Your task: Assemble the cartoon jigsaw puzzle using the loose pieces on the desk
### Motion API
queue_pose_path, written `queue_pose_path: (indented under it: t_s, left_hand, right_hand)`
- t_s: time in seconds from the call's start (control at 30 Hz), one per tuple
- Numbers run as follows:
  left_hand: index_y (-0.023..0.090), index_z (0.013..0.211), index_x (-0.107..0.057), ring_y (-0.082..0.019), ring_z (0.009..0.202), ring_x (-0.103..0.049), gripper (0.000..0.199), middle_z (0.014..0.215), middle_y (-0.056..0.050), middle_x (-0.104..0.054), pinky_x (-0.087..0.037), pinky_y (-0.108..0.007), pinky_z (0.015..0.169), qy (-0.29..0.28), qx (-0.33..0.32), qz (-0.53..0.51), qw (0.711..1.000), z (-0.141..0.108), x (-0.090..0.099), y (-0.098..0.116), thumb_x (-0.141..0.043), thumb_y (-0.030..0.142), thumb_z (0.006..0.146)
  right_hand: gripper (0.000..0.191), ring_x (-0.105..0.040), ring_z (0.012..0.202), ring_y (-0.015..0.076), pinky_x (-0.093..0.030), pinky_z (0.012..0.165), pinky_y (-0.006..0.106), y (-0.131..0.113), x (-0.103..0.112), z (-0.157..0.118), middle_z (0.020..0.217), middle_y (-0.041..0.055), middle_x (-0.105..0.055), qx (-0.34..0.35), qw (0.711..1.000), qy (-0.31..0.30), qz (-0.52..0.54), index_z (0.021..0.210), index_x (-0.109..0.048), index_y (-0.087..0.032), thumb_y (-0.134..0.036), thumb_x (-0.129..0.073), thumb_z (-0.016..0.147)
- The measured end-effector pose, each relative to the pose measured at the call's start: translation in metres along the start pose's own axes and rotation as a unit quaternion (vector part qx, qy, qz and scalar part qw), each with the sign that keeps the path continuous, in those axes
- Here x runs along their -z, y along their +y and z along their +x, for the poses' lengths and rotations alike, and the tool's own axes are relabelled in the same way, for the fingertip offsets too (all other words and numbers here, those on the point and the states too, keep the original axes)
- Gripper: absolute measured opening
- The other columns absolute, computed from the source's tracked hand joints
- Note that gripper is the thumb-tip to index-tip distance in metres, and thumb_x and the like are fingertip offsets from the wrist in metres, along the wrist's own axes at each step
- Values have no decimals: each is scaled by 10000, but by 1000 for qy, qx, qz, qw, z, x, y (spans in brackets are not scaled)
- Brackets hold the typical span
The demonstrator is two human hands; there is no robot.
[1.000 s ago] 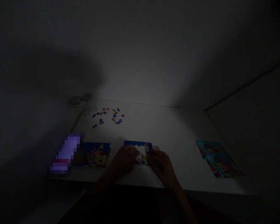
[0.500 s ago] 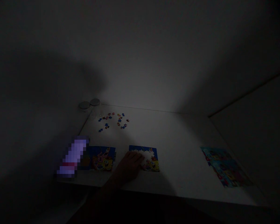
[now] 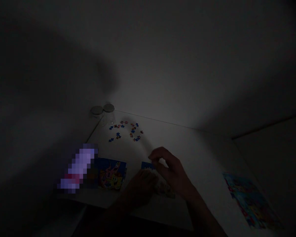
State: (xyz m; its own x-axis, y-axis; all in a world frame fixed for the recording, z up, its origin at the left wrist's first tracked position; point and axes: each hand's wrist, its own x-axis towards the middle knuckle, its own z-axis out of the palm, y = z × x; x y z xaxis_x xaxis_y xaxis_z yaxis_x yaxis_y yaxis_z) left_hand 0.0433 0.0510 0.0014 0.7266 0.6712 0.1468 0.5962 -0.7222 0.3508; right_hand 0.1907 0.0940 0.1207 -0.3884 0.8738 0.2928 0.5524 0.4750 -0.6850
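Observation:
My left hand [image 3: 140, 187] lies on the near left part of a partly assembled cartoon jigsaw puzzle [image 3: 164, 188], and its fingers are hard to make out in the dim light. My right hand [image 3: 171, 168] is raised over the puzzle, fingers curved and apart, with nothing visible in them. Both hands hide most of the puzzle, leaving a blue corner and a lower strip showing. Several loose jigsaw pieces [image 3: 125, 131] lie farther away on the white tabletop [image 3: 192, 154].
A cartoon picture sheet or finished puzzle [image 3: 112, 174] lies left of my hands, and another colourful sheet [image 3: 251, 200] lies at the right. Pixelation covers a purple-white object [image 3: 79, 168] at the left edge. Two lidded jars [image 3: 103, 113] stand at the far corner.
My right hand, out of view half a second ago, is back above the puzzle. My left hand has moved nearer. The whole scene has shifted down and right in view.

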Motion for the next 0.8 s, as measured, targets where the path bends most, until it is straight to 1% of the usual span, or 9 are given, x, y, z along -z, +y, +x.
queue_pose_path:
  t_s: [0.03,0.07,0.13,0.23,0.33,0.43,0.53,0.63,0.8]
  left_hand:
    - [198,1233,-571,-233,1093,-542,292,1166,-83,-629,-421,-371,967,-3,4,-8,1000,0,1,0,-532,218,944]
    - [193,1223,-577,-239,1099,-541,283,1169,-82,-631,-415,-380,974,-4,7,-19,1000,0,1,1,-534,226,945]
    - [179,1195,-594,-240,1098,-542,257,1171,-78,-638,-407,-383,981,2,13,-37,999,0,3,2,-528,241,954]
    - [167,1179,-607,-233,1081,-549,245,1162,-78,-648,-407,-375,974,13,20,-47,999,0,2,4,-528,245,960]
    - [170,1159,-615,-230,1056,-556,228,1139,-85,-652,-414,-372,953,9,24,-47,999,1,1,4,-533,237,958]
    - [160,1124,-623,-227,1046,-552,203,1132,-85,-652,-421,-364,937,4,19,-49,999,1,1,3,-523,229,962]
    - [153,1114,-632,-227,1052,-543,202,1140,-80,-652,-422,-364,938,19,11,-54,998,1,4,3,-517,235,969]
    - [162,1132,-640,-237,1052,-540,221,1134,-83,-654,-422,-385,944,19,9,-46,999,1,3,3,-523,254,968]
    - [159,1165,-639,-243,1087,-537,245,1184,-87,-650,-411,-399,980,33,3,-36,999,0,-7,2,-540,248,959]
  right_hand:
    - [206,-675,828,181,-572,677,314,17,-9,17,925,51,-680,-29,999,-8,27,1019,-676,-274,-285,-484,945]
    - [191,-669,830,176,-565,697,310,33,-19,32,955,60,-678,-53,998,-19,26,1010,-672,-247,-264,-499,933]
    - [227,-665,881,182,-559,769,326,59,-39,57,1066,96,-669,-81,995,-57,-9,1100,-656,-205,-233,-535,910]
    - [301,-635,1060,229,-513,922,375,79,-67,86,1187,145,-640,-65,987,-110,-101,1174,-649,-169,-196,-573,884]
    - [303,-619,1099,262,-484,957,394,81,-88,106,1172,165,-646,-82,973,-126,-173,1185,-655,-161,-253,-577,907]
    - [322,-615,1089,273,-482,936,390,79,-102,115,1153,170,-650,-122,965,-123,-197,1169,-657,-157,-353,-557,933]
    - [347,-597,1101,294,-474,925,401,79,-109,118,1163,180,-645,-142,956,-126,-225,1146,-660,-146,-396,-565,925]
    - [356,-587,1112,303,-466,917,405,78,-114,122,1190,178,-638,-148,949,-126,-248,1160,-649,-155,-406,-554,925]
    - [345,-602,1100,298,-461,904,394,69,-121,129,1201,182,-633,-192,939,-141,-248,1208,-620,-155,-350,-515,943]
